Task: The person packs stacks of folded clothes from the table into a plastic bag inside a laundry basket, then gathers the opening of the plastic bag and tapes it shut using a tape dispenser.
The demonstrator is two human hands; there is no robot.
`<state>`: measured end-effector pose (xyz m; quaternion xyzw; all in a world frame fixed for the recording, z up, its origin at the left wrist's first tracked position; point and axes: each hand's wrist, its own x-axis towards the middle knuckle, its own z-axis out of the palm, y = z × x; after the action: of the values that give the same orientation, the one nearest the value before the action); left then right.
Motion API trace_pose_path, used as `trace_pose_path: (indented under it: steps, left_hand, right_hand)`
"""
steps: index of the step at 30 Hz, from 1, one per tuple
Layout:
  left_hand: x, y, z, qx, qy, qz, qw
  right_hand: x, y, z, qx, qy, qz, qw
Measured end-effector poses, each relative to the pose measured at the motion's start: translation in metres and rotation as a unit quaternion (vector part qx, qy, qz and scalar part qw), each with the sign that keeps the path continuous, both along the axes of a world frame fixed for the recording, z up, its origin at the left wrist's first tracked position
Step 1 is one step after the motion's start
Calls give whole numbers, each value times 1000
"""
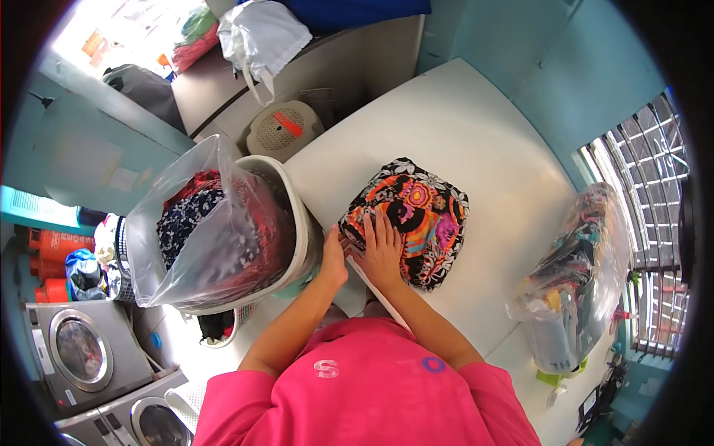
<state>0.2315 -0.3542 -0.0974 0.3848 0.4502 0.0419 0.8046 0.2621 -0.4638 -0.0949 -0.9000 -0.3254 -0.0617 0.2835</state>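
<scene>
- a person in a pink shirt (372, 405) leans over a white table (506, 141), both bare hands on a folded, brightly patterned cloth (435, 212) near the table's left edge.
- the right hand (379, 253) lies flat on the cloth's near left part, fingers extended and slightly spread, gripping nothing.
- the left hand (335, 256) meets the cloth's left corner, just beside the right; its fingertips are partly hidden, and whether they pinch the fabric cannot be told.
- the cloth, black with orange, pink, purple and white flowers, rests on the tabletop in a compact, roughly square bundle.
- just left of the left hand stands a pale laundry basket (303, 230), a clear plastic bag (143, 256) in it holding dark floral and red garments (190, 212).
- at the table's right side, well apart from the hands, a clear plastic package (576, 275) of folded textiles sits near a barred window (651, 163).
- beyond the basket, a perforated container (279, 134) bears a red-orange strip; above it hangs a white cloth bag (264, 37).
- at lower left, grey front-loading machines (56, 357) show round glass doors.
</scene>
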Motion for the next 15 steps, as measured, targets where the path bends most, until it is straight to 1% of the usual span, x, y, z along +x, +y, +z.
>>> trace_pose_path:
  steps: [1,3,5,7,8,9,10,11,13,14,15]
  left_hand:
    - [1,0,2,1,-2,5,1000]
    - [5,-2,22,24,3,-24,999]
    - [7,2,15,33,-2,-33,999]
    - [7,6,5,51,-14,-62,997]
    - [8,5,11,50,-15,-62,997]
    - [9,1,23,74,-23,-63,995]
    - [11,-2,31,98,-31,-65,993]
    - [12,-2,26,96,-33,-66,993]
    - [14,3,13,116,-24,-37,992]
    - [14,5,9,115,-26,-39,992]
    - [13,7,4,54,-47,-60,996]
  right_hand:
    - [4,7,-3,-26,-11,-18,999]
    - [11,13,-5,-12,-35,-28,999]
    - [21,13,-7,-10,-13,-53,998]
    - [29,9,-2,10,2,-51,999]
    - [33,7,-1,55,34,-41,997]
    - [36,5,2,100,66,-32,992]
    - [41,4,4,158,64,-34,985]
    - [44,1,5,157,61,-36,985]
    - [50,-3,8,252,199,-85,943]
    - [53,-5,13,261,208,-96,938]
    - [55,-9,18,261,205,-98,938]
